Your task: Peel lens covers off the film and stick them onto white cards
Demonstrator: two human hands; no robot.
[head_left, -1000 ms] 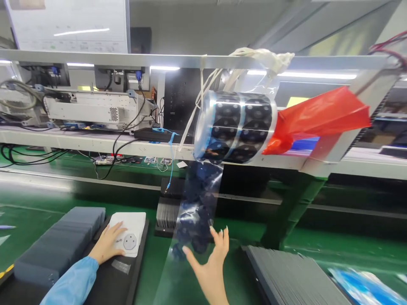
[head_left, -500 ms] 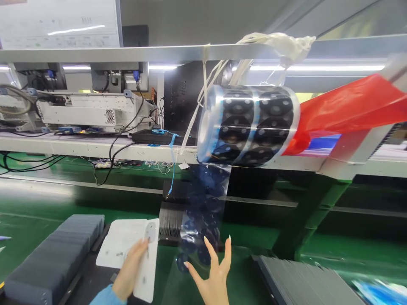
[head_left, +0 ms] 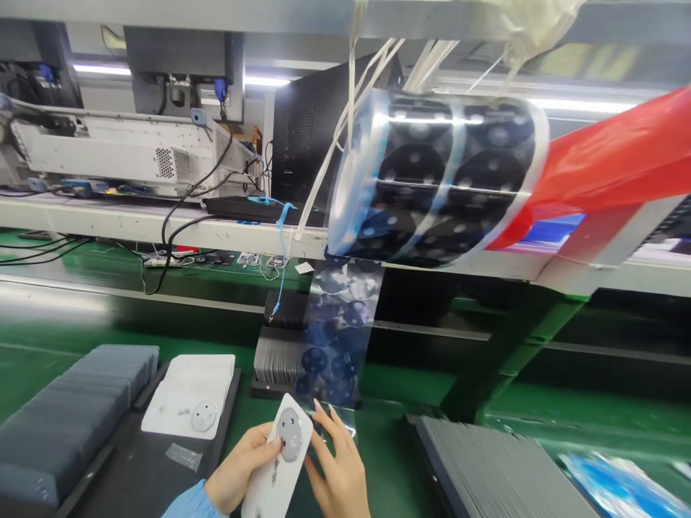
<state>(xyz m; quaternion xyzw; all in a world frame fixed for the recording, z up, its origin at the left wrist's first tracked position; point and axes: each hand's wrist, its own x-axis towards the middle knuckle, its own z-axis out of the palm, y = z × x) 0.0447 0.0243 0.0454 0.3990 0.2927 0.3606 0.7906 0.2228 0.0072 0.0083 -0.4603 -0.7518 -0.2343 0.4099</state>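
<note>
My left hand [head_left: 242,460] grips a white phone back cover [head_left: 270,478], thumb in front, beside its grey round camera area [head_left: 290,435]. The cover tilts, with its top toward the film. Close to the cover's right edge is my right hand [head_left: 340,460], fingers stretched out and apart at the lower end of a clear film strip [head_left: 340,324] with dark round stickers. Whether its fingertips touch the film or the cover's edge I cannot make out. The strip hangs from a large roll [head_left: 426,180]. More white covers [head_left: 183,392] lie stacked on a black tray [head_left: 156,467] to the left.
Grey slabs stand in a row [head_left: 80,410] at far left. Another grey stack [head_left: 497,467] sits at right, beside a blue-white packet [head_left: 620,482]. Behind the film is a small rack of thin plates [head_left: 278,356]. A white shelf rail [head_left: 242,237] and red plastic [head_left: 610,173] are above.
My left hand has lifted one cover off the stack and carried it right, turning it toward the film. My right hand has moved slightly left, its fingers less spread. The view has shifted downward.
</note>
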